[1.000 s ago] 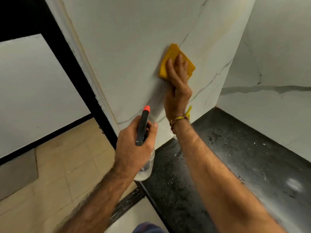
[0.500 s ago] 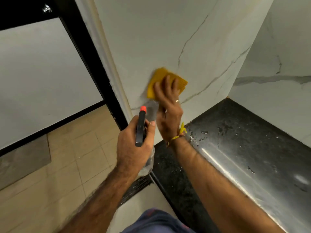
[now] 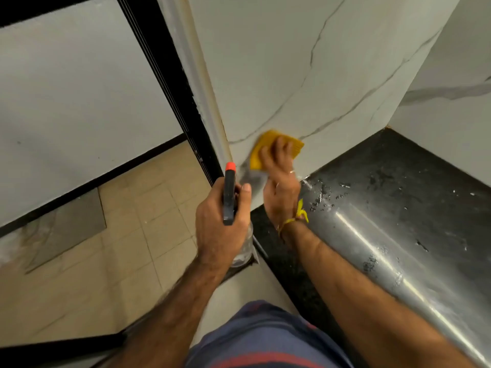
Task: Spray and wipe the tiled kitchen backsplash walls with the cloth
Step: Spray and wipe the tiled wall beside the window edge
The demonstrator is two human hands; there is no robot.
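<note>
A yellow cloth point(image 3: 259, 152) lies flat against the white marble-look wall tile point(image 3: 305, 62), low down near its left edge. My right hand point(image 3: 281, 176) presses the cloth to the tile with fingers spread over it. My left hand point(image 3: 221, 227) grips a clear spray bottle point(image 3: 243, 251) with a black head and an orange nozzle point(image 3: 230, 166). The nozzle points up towards the wall, a little left of the cloth. Most of the bottle is hidden behind my left hand.
A wet black stone counter point(image 3: 398, 195) runs along the wall's foot, with droplets near the corner. A second tiled wall point(image 3: 451, 102) meets it at the right. A black door frame point(image 3: 164, 83) and beige floor tiles point(image 3: 119, 235) lie to the left.
My right hand has slid the cloth down the tile, from high on the wall to just above the counter. My left hand has kept hold of the bottle at about the same spot.
</note>
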